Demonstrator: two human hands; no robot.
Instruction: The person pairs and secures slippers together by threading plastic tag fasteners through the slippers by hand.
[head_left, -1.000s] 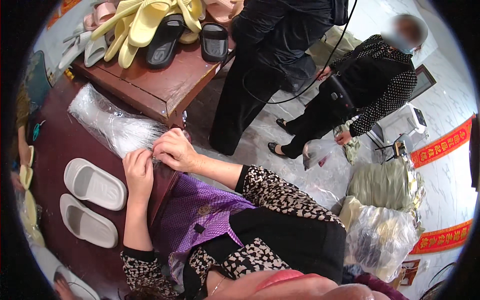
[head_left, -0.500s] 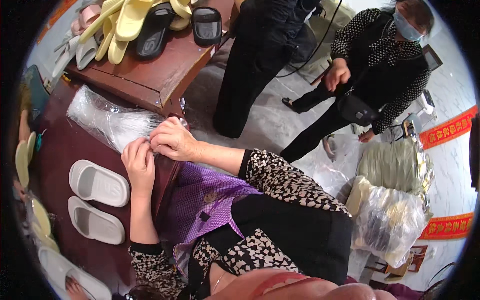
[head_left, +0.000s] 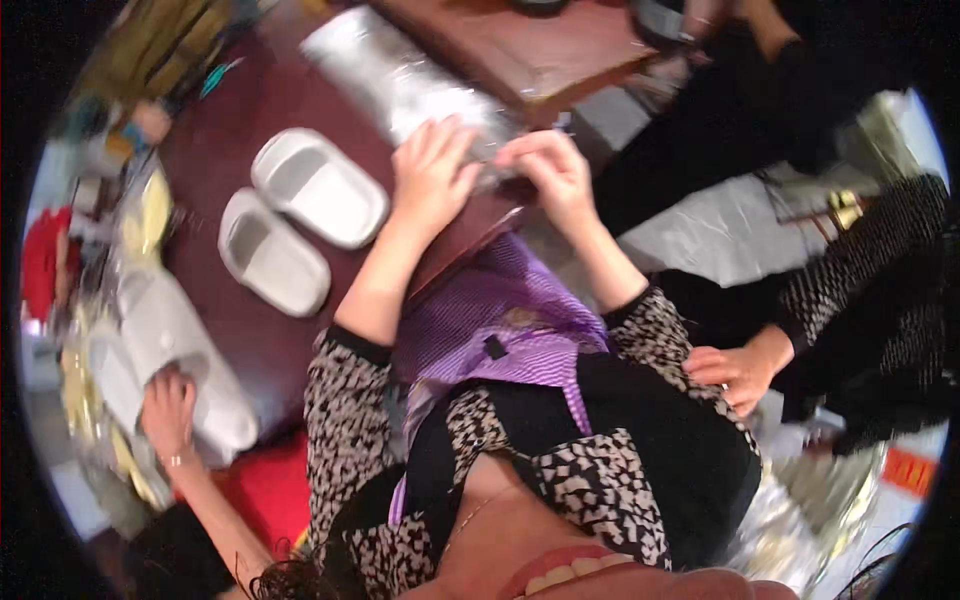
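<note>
While the left hand [head_left: 432, 175] lies with fingers extended and somewhat spread over the near end of a clear plastic bundle [head_left: 385, 75], the right hand [head_left: 562, 178], at its three o'clock, has fingers curled at the film's edge; blurred, so whether it pinches film cannot be told. Bundle: crinkled, pointing to eleven o'clock on a dark red table [head_left: 270, 85]. All bearings from the left hand. Five o'clock: one purple checked apron [head_left: 500, 320]. Between eight and nine: one pair of pale slippers [head_left: 350, 215], side by side, just apart. Ten: one small teal item [head_left: 215, 75], kind unclear. One: second table [head_left: 530, 60], reddish brown. Eight: larger pale slipper [head_left: 160, 315], a co-worker's hand [head_left: 168, 410] on it. Four: another person's hand [head_left: 745, 372], at the patterned sleeve [head_left: 665, 340].
</note>
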